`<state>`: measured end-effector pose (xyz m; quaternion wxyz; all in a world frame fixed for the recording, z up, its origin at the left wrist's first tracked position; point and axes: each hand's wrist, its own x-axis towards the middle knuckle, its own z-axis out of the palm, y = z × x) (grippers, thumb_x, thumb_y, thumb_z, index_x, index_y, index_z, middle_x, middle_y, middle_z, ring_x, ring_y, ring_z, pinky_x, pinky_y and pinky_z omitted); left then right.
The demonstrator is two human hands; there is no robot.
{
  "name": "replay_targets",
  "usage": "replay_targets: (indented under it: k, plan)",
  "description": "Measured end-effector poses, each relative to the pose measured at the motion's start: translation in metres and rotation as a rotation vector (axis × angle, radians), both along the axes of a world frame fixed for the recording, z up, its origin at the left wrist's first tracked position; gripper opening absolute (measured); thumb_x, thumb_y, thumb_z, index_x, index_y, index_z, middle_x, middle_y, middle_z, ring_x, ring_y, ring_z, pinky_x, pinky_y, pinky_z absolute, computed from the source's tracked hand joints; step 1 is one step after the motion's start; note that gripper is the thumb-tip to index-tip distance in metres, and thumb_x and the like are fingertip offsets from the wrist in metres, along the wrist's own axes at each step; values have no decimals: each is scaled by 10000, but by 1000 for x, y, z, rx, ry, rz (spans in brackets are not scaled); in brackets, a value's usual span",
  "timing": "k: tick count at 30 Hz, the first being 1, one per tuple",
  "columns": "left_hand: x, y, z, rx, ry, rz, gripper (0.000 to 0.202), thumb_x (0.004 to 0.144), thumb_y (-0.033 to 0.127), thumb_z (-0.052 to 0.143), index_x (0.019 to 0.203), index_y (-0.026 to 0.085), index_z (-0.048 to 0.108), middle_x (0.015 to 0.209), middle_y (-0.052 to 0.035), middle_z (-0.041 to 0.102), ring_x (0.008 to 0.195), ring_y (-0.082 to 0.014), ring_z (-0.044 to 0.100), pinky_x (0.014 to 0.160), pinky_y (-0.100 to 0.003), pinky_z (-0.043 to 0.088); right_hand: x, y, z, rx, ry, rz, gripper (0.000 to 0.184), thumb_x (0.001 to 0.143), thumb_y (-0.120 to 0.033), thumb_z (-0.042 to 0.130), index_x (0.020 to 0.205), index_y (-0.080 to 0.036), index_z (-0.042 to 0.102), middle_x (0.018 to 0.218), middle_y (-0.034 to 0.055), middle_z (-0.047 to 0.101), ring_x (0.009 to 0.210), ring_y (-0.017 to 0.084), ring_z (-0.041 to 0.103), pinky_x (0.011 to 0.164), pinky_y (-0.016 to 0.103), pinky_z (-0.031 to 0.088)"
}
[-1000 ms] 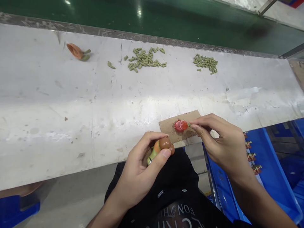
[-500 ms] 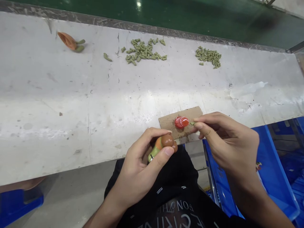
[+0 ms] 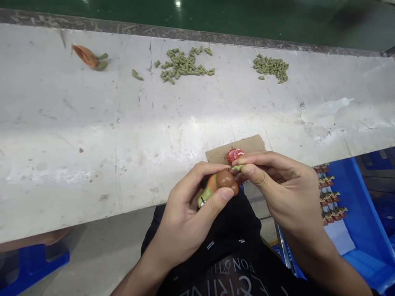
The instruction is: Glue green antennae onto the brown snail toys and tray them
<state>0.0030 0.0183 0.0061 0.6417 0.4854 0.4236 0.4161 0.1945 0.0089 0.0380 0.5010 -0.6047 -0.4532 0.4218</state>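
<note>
My left hand (image 3: 191,209) is wrapped round a small figurine (image 3: 224,179) with a brown top, an orange band and a green lower part. Between thumb and forefinger, my right hand (image 3: 277,185) pinches a small green piece (image 3: 237,167), held right beside the figurine's upper end. Whether the two touch I cannot tell. Just beyond my fingers lies a glossy red blob (image 3: 233,155) on a piece of cardboard (image 3: 251,143); my right hand hides part of both.
Two piles of green pieces, one at centre (image 3: 185,63) and one at right (image 3: 271,67), lie along the table's far side. An orange hollow part (image 3: 84,55) sits far left. A blue bin (image 3: 361,213) holding rows of figurines stands below right. A blue stool (image 3: 33,267) is lower left.
My right hand has moved left, away from the red blob, bringing the green piece to the figurine. My left hand has shifted slightly right. More of the blue bin shows.
</note>
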Motion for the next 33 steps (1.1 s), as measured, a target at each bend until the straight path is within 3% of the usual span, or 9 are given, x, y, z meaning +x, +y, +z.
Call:
replay_targets:
  k: [4,11,17,20,23,24,26,29,33]
  plan:
    - [-1,-1,1,-2,-13,-39,140,1117,273,830,1231,352,851,1058,29,850,973,-190,829,884,-295,702,0,-2,-2,24,-51,10,193,994,-160,931,1025,-348,961,1039,-14,934,956,231,919,812,325,807]
    - [-1,-7,-4,75,51,-57,158,1145,294,813,1267,393,828,1101,45,817,986,-170,777,892,-270,646,-1,-7,-1,108,-309,83,208,1040,-165,881,1065,-366,927,1060,2,908,1035,280,880,978,480,779]
    - [-9,-3,-1,149,94,-23,152,1154,417,799,1299,444,835,1090,35,830,946,-182,799,853,-259,674,-2,2,12,228,-286,199,202,1077,-174,861,1109,-364,920,1077,-8,916,1042,255,886,1003,459,767]
    - [-13,8,-10,151,129,100,181,1158,497,775,1289,395,848,1074,3,844,928,-212,807,824,-290,699,16,32,16,243,-308,234,142,1094,-265,862,1206,-318,932,1143,30,927,1037,251,889,893,410,767]
    - [-17,22,-24,146,124,248,213,1175,509,750,1298,352,822,1127,-15,824,943,-207,770,800,-288,678,54,86,8,194,-554,-8,276,1136,-345,765,1353,-233,894,1228,111,902,972,262,863,836,424,740]
    - [-19,26,-28,144,107,274,208,1181,508,741,1288,346,816,1126,-15,810,932,-201,750,784,-285,663,68,107,2,153,-701,-108,295,1139,-301,709,1358,-208,883,1305,142,878,991,269,852,890,449,729]
    - [-21,31,-35,142,70,294,202,1189,508,730,1241,330,811,1110,-15,778,906,-192,716,769,-292,636,94,147,-12,112,-793,-186,347,1071,-139,638,1326,-126,874,1385,223,833,946,291,820,1015,547,684]
    - [-23,33,-40,132,52,306,221,1188,523,732,1184,314,805,1092,-12,745,882,-176,694,769,-289,616,114,188,-30,93,-857,-144,366,1031,-106,634,1304,-131,875,1377,217,828,942,297,789,1096,560,631]
    - [-21,30,-35,81,21,309,278,1154,570,777,1178,294,798,1085,-19,734,872,-174,698,746,-286,623,114,212,-38,79,-922,-45,293,1050,-138,656,1194,-193,905,1354,180,839,1147,346,791,1146,522,605]
